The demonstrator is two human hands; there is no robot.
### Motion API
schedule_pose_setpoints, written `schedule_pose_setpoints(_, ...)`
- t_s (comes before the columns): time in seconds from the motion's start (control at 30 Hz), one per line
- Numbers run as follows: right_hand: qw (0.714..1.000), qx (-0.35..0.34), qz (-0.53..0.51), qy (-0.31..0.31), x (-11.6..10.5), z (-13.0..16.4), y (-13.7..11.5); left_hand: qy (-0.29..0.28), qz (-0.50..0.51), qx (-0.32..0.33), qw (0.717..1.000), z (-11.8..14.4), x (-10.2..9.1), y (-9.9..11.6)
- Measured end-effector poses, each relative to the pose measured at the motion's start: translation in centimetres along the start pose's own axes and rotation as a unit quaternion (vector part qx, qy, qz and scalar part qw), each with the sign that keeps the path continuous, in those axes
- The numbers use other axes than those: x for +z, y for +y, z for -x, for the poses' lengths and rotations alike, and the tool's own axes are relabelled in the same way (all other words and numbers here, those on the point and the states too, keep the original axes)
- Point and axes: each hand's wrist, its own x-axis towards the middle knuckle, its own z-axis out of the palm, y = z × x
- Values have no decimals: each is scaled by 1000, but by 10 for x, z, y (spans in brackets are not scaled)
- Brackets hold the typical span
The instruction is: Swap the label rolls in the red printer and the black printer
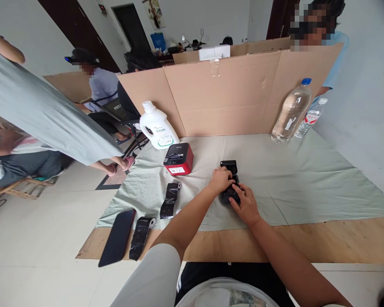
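1. a small black box-shaped device [229, 168] sits on the pale green cloth [307, 179] that covers the wooden desk [339, 238], roughly in the middle of the cloth and close to its front edge.
2. the left hand [220, 180] rests on the device's left side, fingers curled over its top; whether they grip it or only press on it cannot be told.
3. the right hand [245, 205] lies on the near right part of the device, fingers bent toward the left hand, the two hands almost touching over it.
4. most of the device's lower half is hidden under both hands; only its far end with a raised black lid shows beyond the fingers.
5. a red and black box-shaped printer [178, 159] stands to the left of the device, well apart from the hands.
6. two black rolls of tape or label stock [170, 200] lie partly unrolled on the cloth's left part, nearer the front.
7. a black flat phone [117, 236] lies at the desk's left front corner, beside the nearer roll.
8. a white plastic jug [156, 126] stands at the back left against a brown cardboard screen [227, 98].
9. two clear plastic water bottles [292, 111] stand at the back right.
10. other people sit beyond and to the left of the screen.
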Motion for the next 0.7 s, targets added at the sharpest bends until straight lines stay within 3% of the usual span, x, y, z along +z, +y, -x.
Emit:
schedule_pose_setpoints(0.13, 1000, 0, 9, 13, -3, -1, -1, 203, 130, -35, 970, -1, 3, -17)
schedule_pose_setpoints(0.2, 1000, 3, 9, 25, -4, -2, -2, 247, 181, -16, 952, 0, 6, -24)
schedule_pose_setpoints(0.33, 999, 4, 4, 34, -5, -2, -2, 201, 290, 37, 935, 12, 15, -30)
schedule_pose_setpoints(0.4, 1000, 5, -3, 30, -5, -2, -2, 209, 304, 50, 928, 23, 18, -28)
schedule_pose_setpoints(0.5, 1000, 8, -10, 23, -6, -2, -2, 214, 270, 78, 935, 42, 18, -23)
schedule_pose_setpoints(0.7, 999, -21, -19, 33, -6, -3, -2, 162, 153, 131, 966, 69, 24, -19)
